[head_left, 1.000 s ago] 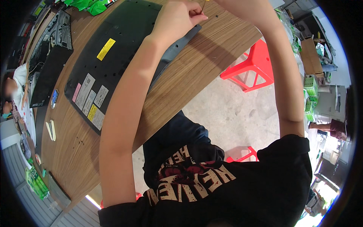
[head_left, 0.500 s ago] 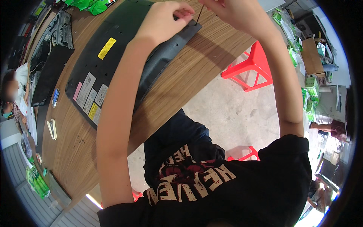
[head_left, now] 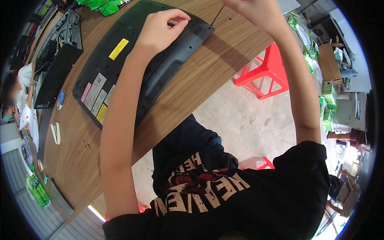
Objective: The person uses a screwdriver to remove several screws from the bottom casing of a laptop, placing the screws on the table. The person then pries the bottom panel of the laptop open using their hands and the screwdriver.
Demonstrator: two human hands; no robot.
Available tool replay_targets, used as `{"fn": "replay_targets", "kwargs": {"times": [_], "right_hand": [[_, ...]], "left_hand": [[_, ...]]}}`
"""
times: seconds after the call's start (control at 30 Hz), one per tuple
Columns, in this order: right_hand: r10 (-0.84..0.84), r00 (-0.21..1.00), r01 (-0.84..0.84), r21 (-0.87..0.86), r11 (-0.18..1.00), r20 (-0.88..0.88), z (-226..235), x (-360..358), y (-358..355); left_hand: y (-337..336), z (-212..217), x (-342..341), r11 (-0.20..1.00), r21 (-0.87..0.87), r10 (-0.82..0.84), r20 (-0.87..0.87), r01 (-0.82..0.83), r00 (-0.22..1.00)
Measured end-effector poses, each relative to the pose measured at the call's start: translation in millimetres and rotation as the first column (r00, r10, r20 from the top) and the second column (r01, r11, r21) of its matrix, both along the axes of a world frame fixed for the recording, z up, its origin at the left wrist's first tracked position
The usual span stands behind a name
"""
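A large black plastic panel (head_left: 148, 86), like the back of a monitor, lies on the wooden table with stickers and screw holes showing. My left hand (head_left: 160, 32) is over its upper part, with thumb and fingers brought together; whatever they may pinch is too small to make out. At the top edge, my right hand (head_left: 256, 11) grips a screwdriver, partly cut off by the frame. The screwdriver's thin dark shaft (head_left: 217, 17) slants down to the panel's far right corner, its tip at or close to a hole there.
Small dark bits (head_left: 86, 145) and a cream-handled tool (head_left: 56, 133) lie on the table (head_left: 76, 168). An opened computer case (head_left: 60, 60) stands at the left, near another person. Beyond the table's edge is a red stool (head_left: 266, 72). Green packages (head_left: 105, 5) sit at the far end.
My left hand has drawn back left from the panel's corner, its fingers closing together. The screwdriver leans more, its tip still by the corner. The whole view has shifted slightly.
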State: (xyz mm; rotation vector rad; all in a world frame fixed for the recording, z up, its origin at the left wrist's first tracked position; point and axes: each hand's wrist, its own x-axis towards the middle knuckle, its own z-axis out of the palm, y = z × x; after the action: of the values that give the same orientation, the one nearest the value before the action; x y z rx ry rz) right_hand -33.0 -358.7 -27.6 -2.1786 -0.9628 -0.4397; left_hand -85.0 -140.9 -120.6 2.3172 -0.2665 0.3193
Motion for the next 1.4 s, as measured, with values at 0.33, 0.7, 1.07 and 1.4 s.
{"fn": "replay_targets", "kwargs": {"times": [0.33,0.7,1.07,1.4], "right_hand": [[0.037,0.996,-0.025,0.136,0.990,-0.083,33.0,-38.0,15.2],[0.198,0.978,-0.162,0.348,0.923,-0.069,22.8,-35.4,10.2],[0.243,0.962,-0.188,0.345,0.919,-0.123,-26.0,-14.7,8.4],[0.219,0.966,-0.180,0.248,0.952,-0.140,-28.2,-39.1,7.1]], "left_hand": [[-20.3,1.6,-12.7,0.972,-0.235,-0.034,-0.147,-0.002,0.989],[84.7,36.7,-160.0,0.938,-0.085,0.341,0.043,-0.336,0.939],[157.5,-2.9,-374.4,0.564,0.222,0.811,0.029,-0.795,0.584],[162.5,-47.5,-391.5,0.634,0.120,0.757,0.106,-0.764,0.645]]}}
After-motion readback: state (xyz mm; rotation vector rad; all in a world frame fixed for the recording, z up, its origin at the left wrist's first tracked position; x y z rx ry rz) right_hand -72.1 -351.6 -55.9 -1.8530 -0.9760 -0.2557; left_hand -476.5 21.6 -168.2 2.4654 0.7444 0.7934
